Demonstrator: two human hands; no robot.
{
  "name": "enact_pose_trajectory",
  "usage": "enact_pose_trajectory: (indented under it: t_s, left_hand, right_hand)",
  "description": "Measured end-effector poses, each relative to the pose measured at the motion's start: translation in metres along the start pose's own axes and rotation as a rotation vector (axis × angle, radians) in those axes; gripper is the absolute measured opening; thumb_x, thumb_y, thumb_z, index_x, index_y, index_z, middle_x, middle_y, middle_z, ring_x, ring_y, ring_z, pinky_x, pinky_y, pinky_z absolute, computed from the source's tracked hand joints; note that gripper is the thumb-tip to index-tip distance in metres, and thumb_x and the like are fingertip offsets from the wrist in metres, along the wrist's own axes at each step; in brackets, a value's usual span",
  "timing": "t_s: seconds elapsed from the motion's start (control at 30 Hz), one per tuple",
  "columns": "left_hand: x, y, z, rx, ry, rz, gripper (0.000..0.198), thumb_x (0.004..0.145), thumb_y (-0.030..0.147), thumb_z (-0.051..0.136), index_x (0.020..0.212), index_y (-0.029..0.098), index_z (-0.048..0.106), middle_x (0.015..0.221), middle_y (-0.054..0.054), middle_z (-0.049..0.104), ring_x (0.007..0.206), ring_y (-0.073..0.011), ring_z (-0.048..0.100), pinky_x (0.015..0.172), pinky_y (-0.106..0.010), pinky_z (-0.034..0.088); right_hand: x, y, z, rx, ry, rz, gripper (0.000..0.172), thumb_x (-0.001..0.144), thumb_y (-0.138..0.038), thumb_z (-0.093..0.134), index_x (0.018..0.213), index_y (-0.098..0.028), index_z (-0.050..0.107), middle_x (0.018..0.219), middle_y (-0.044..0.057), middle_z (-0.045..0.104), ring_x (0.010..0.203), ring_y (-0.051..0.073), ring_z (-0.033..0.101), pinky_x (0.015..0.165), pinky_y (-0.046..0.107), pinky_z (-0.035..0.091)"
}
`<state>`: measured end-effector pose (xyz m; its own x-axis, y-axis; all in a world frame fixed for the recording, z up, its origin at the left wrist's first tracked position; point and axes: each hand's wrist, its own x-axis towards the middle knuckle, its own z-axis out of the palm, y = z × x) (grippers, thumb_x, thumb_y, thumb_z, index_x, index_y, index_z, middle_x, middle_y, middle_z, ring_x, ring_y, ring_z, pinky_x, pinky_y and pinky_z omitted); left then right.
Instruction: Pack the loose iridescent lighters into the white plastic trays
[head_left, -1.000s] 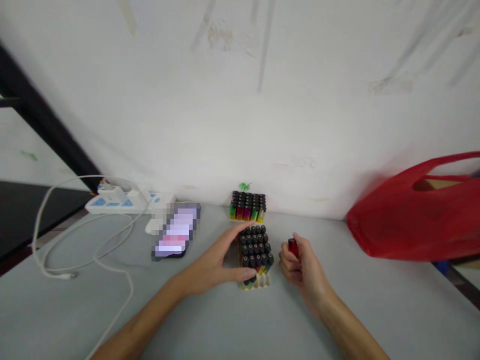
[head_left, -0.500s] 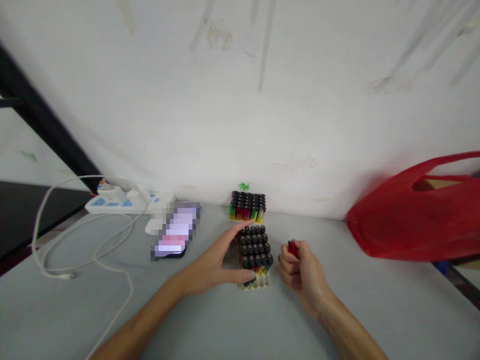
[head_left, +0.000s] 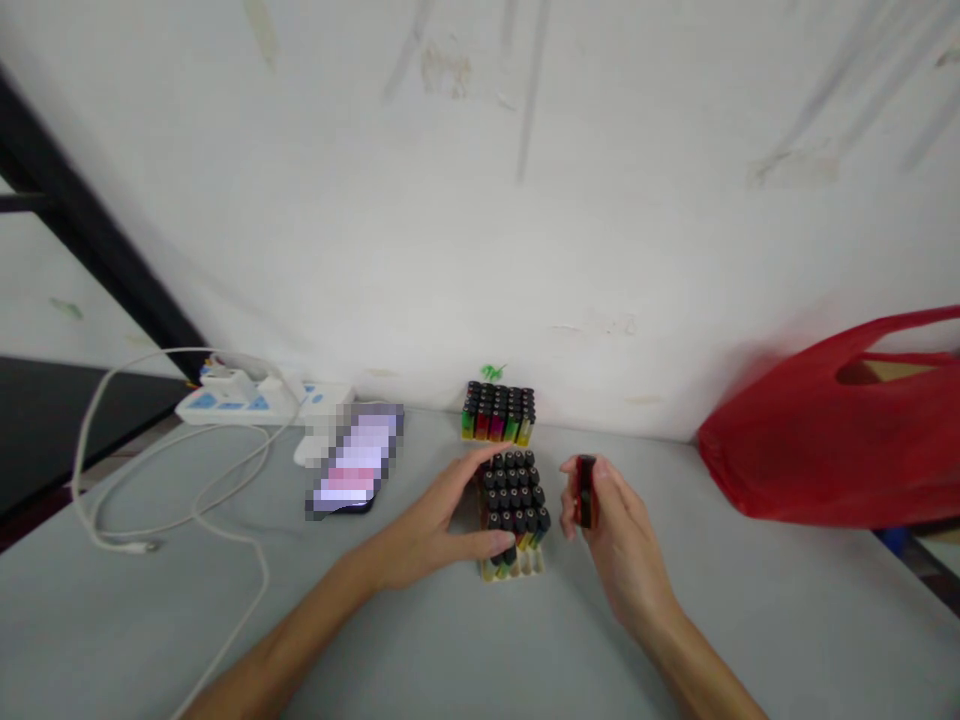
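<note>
My left hand (head_left: 431,535) spans the left side of a pale tray (head_left: 534,563) of lighters. Its thumb presses at the front-left lighters and its fingers reach the back corner. Rows of lighters (head_left: 514,497) with black tops and coloured bodies stand upright in the tray; in the front row, bare slots show on the right. To the right of the tray, my right hand (head_left: 619,535) holds a red lighter (head_left: 586,492) with a black top upright, between thumb and fingers. Behind the tray, against the wall, stands another block of coloured lighters (head_left: 498,412).
On the left lie a phone (head_left: 356,460), a white power strip (head_left: 240,402) with plugs in it, and a looped white cable (head_left: 259,560). A red bag (head_left: 817,450) stands on the right. The white wall (head_left: 480,230) rises behind the grey table (head_left: 480,660).
My right hand has turned and loosened from a fist, so the red lighter now shows along its length. My left hand stays at the tray. The view has shifted slightly.
</note>
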<state>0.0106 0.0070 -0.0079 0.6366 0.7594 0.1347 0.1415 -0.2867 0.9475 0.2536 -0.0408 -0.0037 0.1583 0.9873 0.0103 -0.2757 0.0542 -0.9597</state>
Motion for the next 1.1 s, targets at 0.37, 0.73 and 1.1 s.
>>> enact_pose_trajectory:
  t_s: [0.37,0.73,1.1]
  left_hand:
    - [0.0,0.003,0.001,0.001,-0.008,0.005,0.084,0.099,0.045,0.083,0.17,0.035,0.039,0.177,-0.008,0.045,0.163,-0.0375,0.041,0.138,-0.061,0.028]
    - [0.0,0.003,0.0,-0.041,-0.015,-0.009,0.085,0.099,0.045,0.082,0.171,0.034,0.037,0.177,-0.01,0.044,0.163,-0.039,0.041,0.138,-0.061,0.027]
    - [0.0,0.003,0.0,-0.035,-0.006,0.01,0.086,0.098,0.045,0.083,0.171,0.035,0.037,0.178,-0.009,0.04,0.166,-0.0385,0.036,0.139,-0.06,0.023]
  right_hand:
    - [-0.007,-0.028,-0.007,-0.35,-0.12,-0.243,0.028,0.091,-0.051,0.087,0.092,-0.022,0.085,0.065,0.002,0.069,0.061,0.019,0.059,0.06,0.032,0.049]
    - [-0.014,-0.022,-0.014,-0.719,-0.501,-0.319,0.024,0.087,-0.02,0.082,0.111,-0.024,0.086,0.072,-0.001,0.077,0.052,0.014,0.064,0.053,0.025,0.052]
    - [-0.016,-0.023,-0.015,-0.841,-0.603,-0.372,0.024,0.09,-0.016,0.078,0.111,-0.026,0.081,0.076,-0.003,0.079,0.051,0.013,0.064,0.059,0.027,0.055]
